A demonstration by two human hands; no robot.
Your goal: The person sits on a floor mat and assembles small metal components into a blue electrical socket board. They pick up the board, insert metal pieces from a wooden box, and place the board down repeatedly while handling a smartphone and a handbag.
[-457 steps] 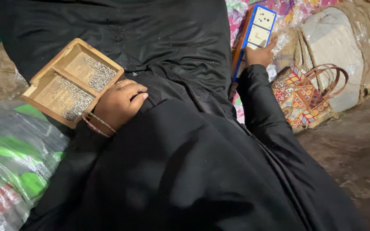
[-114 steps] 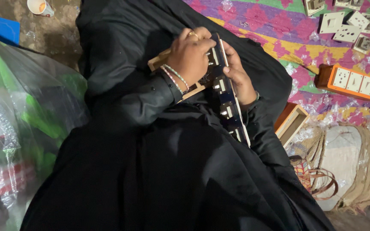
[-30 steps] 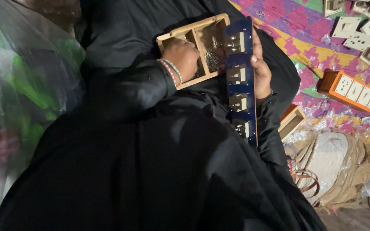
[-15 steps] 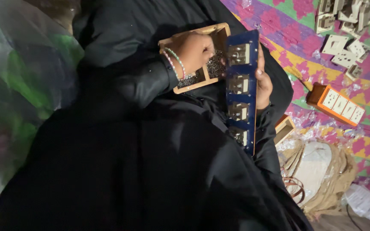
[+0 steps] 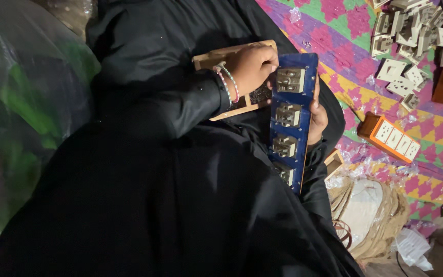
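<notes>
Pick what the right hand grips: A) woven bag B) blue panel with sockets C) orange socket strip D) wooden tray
B: the right hand holds the edge of the blue panel, while the left hand rests over the wooden tray; the orange strip lies untouched on the mat.

1. A zigzag-patterned mat (image 5: 431,128) in pink, green, yellow and purple covers the floor.
2. Loose white switch parts (image 5: 411,36) lie scattered on it.
3. Clear plastic sheeting (image 5: 21,102) sits at left.
4. Lighting is dim.

patterned mat (image 5: 437,133), loose white sockets (image 5: 411,31), orange socket strip (image 5: 389,136), woven bag (image 5: 370,215)
</notes>
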